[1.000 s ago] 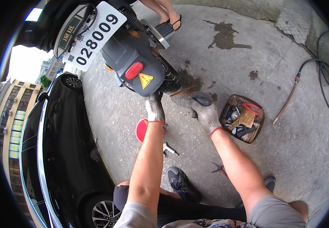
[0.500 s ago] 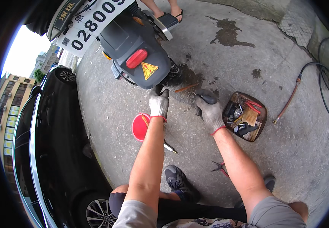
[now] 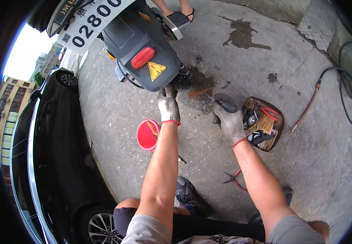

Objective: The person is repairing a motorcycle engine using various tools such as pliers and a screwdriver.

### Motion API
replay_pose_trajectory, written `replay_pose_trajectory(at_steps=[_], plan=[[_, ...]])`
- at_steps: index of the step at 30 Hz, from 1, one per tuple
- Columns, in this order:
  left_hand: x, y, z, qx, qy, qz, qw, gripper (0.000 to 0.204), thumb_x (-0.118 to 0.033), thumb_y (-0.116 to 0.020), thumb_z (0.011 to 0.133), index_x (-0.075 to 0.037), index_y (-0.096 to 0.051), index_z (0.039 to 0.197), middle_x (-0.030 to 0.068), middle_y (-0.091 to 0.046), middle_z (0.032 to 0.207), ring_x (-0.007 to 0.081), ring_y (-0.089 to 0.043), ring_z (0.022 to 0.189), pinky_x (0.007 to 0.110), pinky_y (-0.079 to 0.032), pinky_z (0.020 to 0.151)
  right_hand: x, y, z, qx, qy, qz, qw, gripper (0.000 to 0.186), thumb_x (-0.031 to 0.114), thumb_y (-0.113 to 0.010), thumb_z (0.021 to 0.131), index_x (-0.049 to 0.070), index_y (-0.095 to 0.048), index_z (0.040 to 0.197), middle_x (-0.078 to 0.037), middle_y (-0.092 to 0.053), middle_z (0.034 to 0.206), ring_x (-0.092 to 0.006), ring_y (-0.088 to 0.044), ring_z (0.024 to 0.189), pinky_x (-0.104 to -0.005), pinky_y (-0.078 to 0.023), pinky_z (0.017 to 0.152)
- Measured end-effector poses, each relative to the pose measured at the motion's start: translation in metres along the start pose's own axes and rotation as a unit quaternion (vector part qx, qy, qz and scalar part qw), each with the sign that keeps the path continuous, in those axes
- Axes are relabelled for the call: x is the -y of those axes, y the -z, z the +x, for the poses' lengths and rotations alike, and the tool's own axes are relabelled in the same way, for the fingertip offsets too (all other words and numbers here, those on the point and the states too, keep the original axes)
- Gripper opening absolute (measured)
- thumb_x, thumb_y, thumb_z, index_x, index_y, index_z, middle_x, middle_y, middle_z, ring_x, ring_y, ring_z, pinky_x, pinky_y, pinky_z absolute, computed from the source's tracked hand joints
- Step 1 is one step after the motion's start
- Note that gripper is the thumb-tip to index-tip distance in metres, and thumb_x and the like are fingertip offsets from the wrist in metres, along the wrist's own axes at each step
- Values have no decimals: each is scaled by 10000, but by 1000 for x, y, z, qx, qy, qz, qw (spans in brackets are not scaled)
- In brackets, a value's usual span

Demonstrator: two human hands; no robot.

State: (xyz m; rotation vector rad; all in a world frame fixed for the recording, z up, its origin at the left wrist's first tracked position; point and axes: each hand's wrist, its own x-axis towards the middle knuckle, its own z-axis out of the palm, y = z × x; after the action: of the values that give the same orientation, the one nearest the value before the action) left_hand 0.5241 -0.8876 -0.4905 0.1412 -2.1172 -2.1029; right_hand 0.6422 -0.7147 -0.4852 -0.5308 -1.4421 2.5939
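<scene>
My gloved left hand (image 3: 168, 106) is at the lower edge of the scooter’s dark rear fender (image 3: 135, 44), beside the tyre (image 3: 184, 72); its fingers are curled, and what they grip is hidden. My gloved right hand (image 3: 228, 120) is closed on a thin metal tool (image 3: 209, 96) pointing up-left toward the tyre, with an orange-brown strip (image 3: 200, 91) near its tip. The fender carries a red reflector (image 3: 142, 57) and a yellow warning sticker (image 3: 156, 71). Below it stands a red bucket (image 3: 145, 134). A tool tray (image 3: 277, 130) sits just right of my right hand.
A black car (image 3: 58, 162) stands along the left. Another person’s sandalled foot (image 3: 187, 14) is beyond the scooter. An air hose (image 3: 312, 99) lies at the right near a low concrete wall (image 3: 342, 28). Red-handled pliers (image 3: 235, 179) lie beside my right forearm.
The view has shifted, so the scooter and car sit higher and further left. My right hand has drawn slightly rightward from the tyre with the thin tool; my left hand stays at the fender.
</scene>
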Motion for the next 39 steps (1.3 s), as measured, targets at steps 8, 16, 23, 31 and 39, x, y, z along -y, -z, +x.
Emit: replay_pose_trajectory(at_steps=[8,16,23,31,39], plan=[[-9,-3,-5,34,16,-5,999,626,-475,-504,962,-68,-388,1424,65,-451,1409,197,-452,1256,400,-403,1038,-3,3,-2,0,12,-46,999,221,52,-628,861,42,-620,1081,-3,-579,690,-68,-510,529,-226,-394,467],[-10,-8,-7,-14,-2,-34,999,550,-459,-566,945,4,-545,1242,47,-590,1071,128,-524,923,299,-451,845,-2,2,-2,28,20,-19,999,210,40,-619,864,38,-617,1074,-5,-584,694,-69,-506,521,-229,-403,461],[-8,-5,-8,31,-1,-26,999,659,-488,-501,955,-52,-364,1430,84,-430,1432,214,-425,1296,419,-381,1076,-4,1,-4,13,36,-44,998,206,42,-632,856,33,-626,1062,3,-576,686,-65,-502,535,-229,-403,465],[-14,-4,-5,19,8,-39,999,706,-541,-559,904,-39,-422,1380,75,-495,1355,207,-468,1244,430,-394,1058,3,-4,-6,9,14,-39,999,204,67,-647,856,45,-638,1059,11,-576,706,-61,-509,554,-230,-408,483],[-19,-4,-3,-7,23,-32,999,676,-546,-590,883,-33,-484,1312,84,-547,1277,202,-512,1186,417,-441,1004,3,-6,-6,18,-14,-19,1000,210,66,-665,831,60,-634,1039,18,-596,729,-52,-537,597,-229,-454,528]])
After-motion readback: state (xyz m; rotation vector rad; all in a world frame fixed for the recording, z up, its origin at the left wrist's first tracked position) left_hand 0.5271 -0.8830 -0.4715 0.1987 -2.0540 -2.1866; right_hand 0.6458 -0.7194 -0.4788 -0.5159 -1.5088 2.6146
